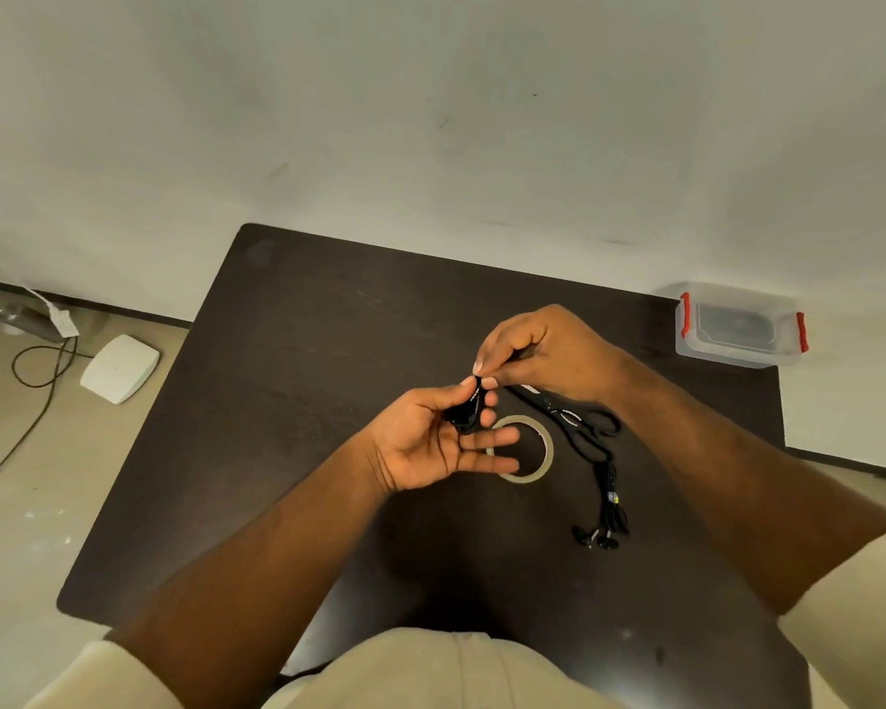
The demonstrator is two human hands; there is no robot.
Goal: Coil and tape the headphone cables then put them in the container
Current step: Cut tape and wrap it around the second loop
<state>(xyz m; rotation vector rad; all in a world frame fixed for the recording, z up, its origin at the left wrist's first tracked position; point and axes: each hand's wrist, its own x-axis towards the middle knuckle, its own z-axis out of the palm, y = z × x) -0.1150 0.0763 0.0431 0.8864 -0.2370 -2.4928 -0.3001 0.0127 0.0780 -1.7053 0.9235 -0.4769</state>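
My left hand [443, 437] is palm up above the dark table [277, 401] and holds a small coil of black headphone cable [467, 414] between thumb and fingers. Just above it, my right hand [543, 350] pinches the top of that coil with thumb and fingertips. A roll of clear tape [540, 470] lies flat on the table under my left fingers. Another black headphone cable [607, 509] lies stretched out to the right, earbuds toward me. Black scissors [579, 427] lie beside it. The clear container [740, 324] with red clips stands at the table's far right corner.
On the floor to the left lie a white flat box [120, 368], a dark cord [37, 396] and a bottle [21, 317]. A pale wall rises behind the table. The left half of the table holds nothing.
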